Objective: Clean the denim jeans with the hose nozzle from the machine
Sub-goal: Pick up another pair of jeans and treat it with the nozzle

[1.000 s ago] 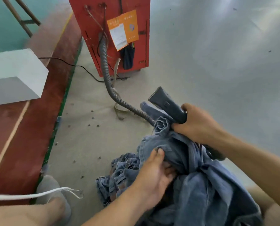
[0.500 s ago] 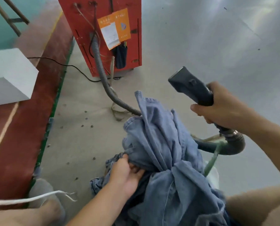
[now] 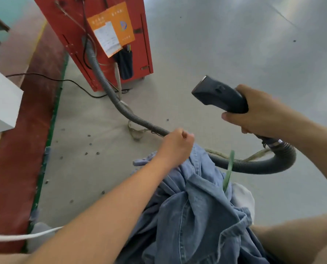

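Machine [image 3: 109, 44] stands far left on the floor [image 3: 216, 54]. Hose [image 3: 120, 109] runs from its front, across the floor toward the near right, passes behind the jeans [image 3: 197, 216], loops up to the nozzle [image 3: 218, 96]. Nozzle in right hand [image 3: 261, 113], above and right of jeans. Left hand [image 3: 176, 145] at jeans' far edge. Box [image 3: 0, 100] at left edge.

Crumpled, faded blue denim jeans [image 3: 193, 212] lie heaped low in the frame, seams and folds uppermost, one edge trailing onto the grey floor. A dark grey plastic hose nozzle [image 3: 219, 96], wide flat mouth pointing up and left, hangs well above the jeans, apart from them. Its ribbed grey hose [image 3: 120, 105] loops behind the denim to a red metal machine [image 3: 78, 23].
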Demonstrator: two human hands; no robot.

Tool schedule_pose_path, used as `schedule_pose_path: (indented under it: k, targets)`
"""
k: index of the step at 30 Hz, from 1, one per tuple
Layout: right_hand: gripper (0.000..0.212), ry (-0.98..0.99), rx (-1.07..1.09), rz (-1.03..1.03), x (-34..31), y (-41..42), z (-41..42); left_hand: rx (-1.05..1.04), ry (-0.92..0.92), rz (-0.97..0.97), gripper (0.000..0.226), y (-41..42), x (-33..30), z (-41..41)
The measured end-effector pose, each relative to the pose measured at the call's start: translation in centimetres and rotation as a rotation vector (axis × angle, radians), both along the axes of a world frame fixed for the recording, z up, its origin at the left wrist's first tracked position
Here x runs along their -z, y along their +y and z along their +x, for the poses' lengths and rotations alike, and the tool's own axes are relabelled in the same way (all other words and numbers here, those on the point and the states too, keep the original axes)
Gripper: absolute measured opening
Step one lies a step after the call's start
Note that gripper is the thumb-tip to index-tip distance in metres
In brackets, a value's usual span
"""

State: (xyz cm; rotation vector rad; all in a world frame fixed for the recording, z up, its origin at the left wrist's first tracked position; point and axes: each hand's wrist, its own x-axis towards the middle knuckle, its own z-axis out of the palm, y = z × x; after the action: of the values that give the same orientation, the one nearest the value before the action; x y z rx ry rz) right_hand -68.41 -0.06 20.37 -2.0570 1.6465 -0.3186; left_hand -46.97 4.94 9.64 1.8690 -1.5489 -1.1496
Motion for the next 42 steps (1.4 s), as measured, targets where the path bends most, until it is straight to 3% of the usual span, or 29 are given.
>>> schedule_pose_path:
  k: [3, 4, 6, 8, 11, 13, 16, 23, 29, 33, 36, 42]
  targets:
    - [0.025, -0.064, 0.065, -0.009, 0.1, -0.6, -0.3, 0.207, -0.26, 0.484, 0.092, -3.9, 1.6, -4.5]
    - [0.024, -0.067, 0.069, -0.007, 0.2, -0.6, -0.4, 0.254, -0.383, 0.571, 0.094, -4.1, 2.8, -5.2]
    - [0.022, -0.06, 0.069, -0.021, 0.4, -0.9, -0.9, 0.22, -0.491, 0.482, 0.06, -3.9, 4.8, -5.6]
    - [0.024, -0.049, 0.065, -0.018, 0.4, -1.0, -1.5, 0.007, -0.236, 0.235, 0.027, -3.0, 5.5, -4.8]
    - [0.025, -0.069, 0.056, -0.015, 0.2, -0.9, -2.2, -0.56, 0.577, 0.182, 0.033, -0.7, 2.9, -1.7]
    - [0.026, -0.076, 0.048, -0.023, 0.2, -0.6, -2.4, -0.777, 0.976, 0.267, 0.037, 1.2, 1.4, 0.7]
    - [0.026, -0.077, 0.038, -0.02, 0.1, 0.0, -1.9, -0.759, 1.169, 0.343, 0.024, 3.6, -1.1, 2.4]
    - [0.027, 0.003, -0.086, -0.015, -0.5, 1.9, -0.3, -0.694, 1.093, 0.382, 0.033, 4.7, -4.2, 2.0]
    - [0.04, -0.036, -0.234, 0.075, -3.4, 3.9, -1.6, -0.434, 1.244, 0.085, 0.034, 9.3, -6.2, 6.4]
    - [0.04, -0.042, -0.27, -0.023, -4.6, 5.4, -1.9, -0.417, 1.106, 0.014, 0.025, 11.0, -6.2, 7.0]
    - [0.036, -0.097, -0.296, -0.095, -4.8, 5.9, -1.9, -0.43, 1.105, -0.054, 0.028, 11.0, -5.9, 6.7]
    - [0.079, -0.121, -0.297, 0.027, -6.4, 6.2, -2.1, -0.318, 0.978, -0.193, 0.034, 11.1, -5.8, 7.0]
